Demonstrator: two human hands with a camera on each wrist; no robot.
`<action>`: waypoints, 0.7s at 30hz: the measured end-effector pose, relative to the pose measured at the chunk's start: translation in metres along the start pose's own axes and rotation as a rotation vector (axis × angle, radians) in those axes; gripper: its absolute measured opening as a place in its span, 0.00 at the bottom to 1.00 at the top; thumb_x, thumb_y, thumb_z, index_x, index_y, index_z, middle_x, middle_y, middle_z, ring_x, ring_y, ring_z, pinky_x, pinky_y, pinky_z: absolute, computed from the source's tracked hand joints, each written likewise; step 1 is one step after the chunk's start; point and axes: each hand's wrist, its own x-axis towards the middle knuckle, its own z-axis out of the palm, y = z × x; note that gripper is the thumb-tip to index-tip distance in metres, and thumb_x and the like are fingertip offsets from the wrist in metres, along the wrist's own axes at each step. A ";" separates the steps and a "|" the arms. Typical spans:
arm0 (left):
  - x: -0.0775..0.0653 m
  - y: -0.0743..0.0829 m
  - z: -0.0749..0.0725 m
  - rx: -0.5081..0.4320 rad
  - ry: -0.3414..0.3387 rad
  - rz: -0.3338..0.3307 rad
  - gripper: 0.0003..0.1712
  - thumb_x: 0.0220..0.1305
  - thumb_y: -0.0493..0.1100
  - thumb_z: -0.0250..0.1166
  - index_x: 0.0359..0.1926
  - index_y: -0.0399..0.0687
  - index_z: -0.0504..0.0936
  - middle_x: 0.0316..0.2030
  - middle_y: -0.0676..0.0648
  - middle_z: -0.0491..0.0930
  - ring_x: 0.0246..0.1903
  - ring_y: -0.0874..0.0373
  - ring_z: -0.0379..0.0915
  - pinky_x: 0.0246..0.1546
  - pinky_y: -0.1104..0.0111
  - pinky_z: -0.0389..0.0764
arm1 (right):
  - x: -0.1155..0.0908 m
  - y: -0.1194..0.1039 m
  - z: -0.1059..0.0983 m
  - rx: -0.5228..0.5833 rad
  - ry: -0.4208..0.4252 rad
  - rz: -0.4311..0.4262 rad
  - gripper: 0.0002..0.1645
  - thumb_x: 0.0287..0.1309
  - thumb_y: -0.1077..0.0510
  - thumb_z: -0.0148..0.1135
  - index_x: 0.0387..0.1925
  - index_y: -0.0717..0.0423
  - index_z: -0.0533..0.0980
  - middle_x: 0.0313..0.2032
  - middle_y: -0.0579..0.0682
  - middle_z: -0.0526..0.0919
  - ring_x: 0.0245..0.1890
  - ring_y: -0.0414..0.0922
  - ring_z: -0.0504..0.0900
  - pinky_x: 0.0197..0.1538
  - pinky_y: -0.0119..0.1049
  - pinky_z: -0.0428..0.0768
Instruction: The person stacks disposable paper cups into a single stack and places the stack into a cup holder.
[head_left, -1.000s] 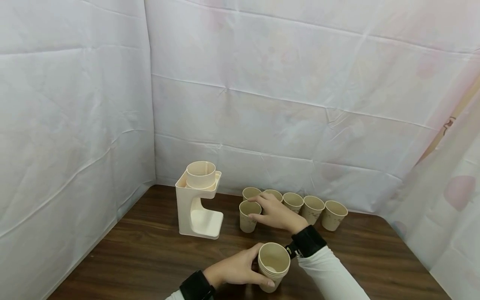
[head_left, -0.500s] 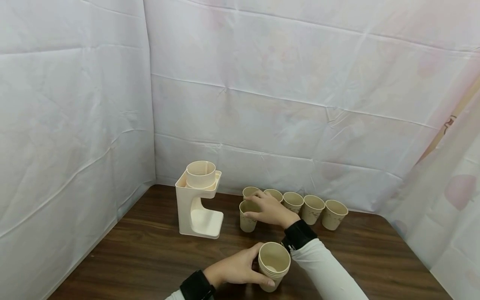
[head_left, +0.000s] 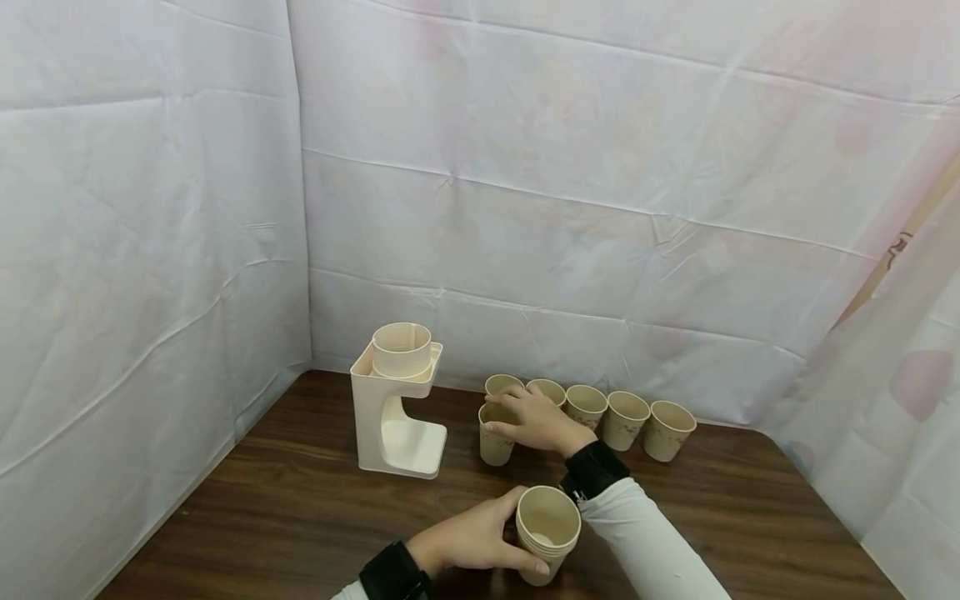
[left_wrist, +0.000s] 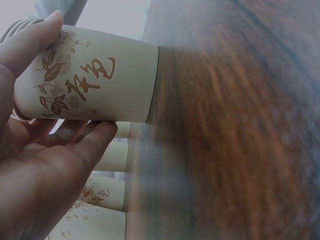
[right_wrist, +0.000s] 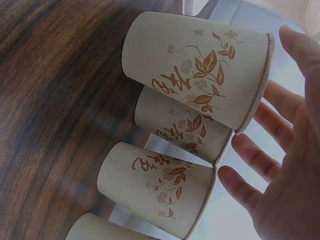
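Note:
Near the table's front, my left hand [head_left: 480, 533] grips a stack of nested beige paper cups [head_left: 551, 510], thumb on the near side and fingers round the far side. The left wrist view shows brown leaves and lettering on the outer cup [left_wrist: 120, 75], its base close to the table. My right hand [head_left: 542, 419] reaches over a single paper cup [head_left: 495, 448], which stands upright in front of the row. In the right wrist view the thumb [right_wrist: 300, 47] is apart from this cup's rim, and the spread fingers [right_wrist: 257, 157] are close behind the rims.
Several upright paper cups [head_left: 667, 431] line the back of the wooden table [head_left: 300, 517]. Left of them stands a cream C-shaped holder [head_left: 369, 421] with a round cylinder [head_left: 402, 360] on top. White curtains [head_left: 480, 250] rise behind the table and along its left side.
My right hand has shifted slightly to the left over the front cup. The left hand and its stack have stayed in place.

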 end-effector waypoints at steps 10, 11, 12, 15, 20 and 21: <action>0.000 0.000 0.000 -0.021 -0.008 0.008 0.39 0.54 0.49 0.69 0.64 0.60 0.59 0.54 0.55 0.71 0.53 0.63 0.66 0.52 0.69 0.71 | 0.000 -0.001 -0.001 0.015 -0.034 0.008 0.30 0.60 0.38 0.55 0.61 0.42 0.69 0.56 0.49 0.71 0.47 0.47 0.65 0.52 0.52 0.72; 0.000 0.000 0.000 -0.021 -0.006 0.009 0.39 0.54 0.49 0.69 0.64 0.60 0.59 0.54 0.54 0.71 0.53 0.63 0.66 0.52 0.69 0.71 | 0.000 -0.001 -0.001 0.014 -0.038 0.009 0.30 0.60 0.38 0.55 0.61 0.42 0.69 0.56 0.49 0.71 0.47 0.47 0.65 0.52 0.52 0.71; 0.000 0.001 0.000 -0.019 -0.003 0.008 0.39 0.54 0.49 0.70 0.64 0.60 0.59 0.54 0.54 0.72 0.53 0.63 0.66 0.52 0.69 0.71 | 0.000 -0.001 -0.001 0.014 -0.042 0.009 0.30 0.60 0.37 0.55 0.61 0.42 0.69 0.56 0.49 0.71 0.47 0.47 0.66 0.52 0.52 0.71; 0.000 0.002 0.000 -0.023 0.001 0.008 0.39 0.54 0.49 0.70 0.64 0.60 0.59 0.54 0.54 0.72 0.53 0.63 0.67 0.52 0.70 0.72 | 0.001 -0.001 -0.001 0.012 -0.049 0.005 0.30 0.60 0.37 0.54 0.61 0.43 0.69 0.57 0.49 0.71 0.48 0.48 0.66 0.53 0.53 0.71; 0.000 0.001 0.000 -0.027 -0.005 0.005 0.39 0.54 0.49 0.69 0.63 0.60 0.59 0.54 0.56 0.71 0.53 0.63 0.67 0.52 0.70 0.72 | 0.000 -0.002 -0.002 0.013 -0.051 -0.004 0.30 0.60 0.39 0.55 0.61 0.45 0.70 0.57 0.50 0.71 0.48 0.50 0.66 0.53 0.55 0.70; 0.000 0.001 0.000 -0.028 -0.006 0.005 0.39 0.54 0.49 0.69 0.63 0.60 0.59 0.54 0.56 0.72 0.53 0.63 0.67 0.52 0.70 0.72 | 0.000 -0.002 -0.002 0.015 -0.048 -0.008 0.30 0.60 0.39 0.55 0.60 0.46 0.70 0.57 0.50 0.71 0.48 0.50 0.66 0.52 0.55 0.70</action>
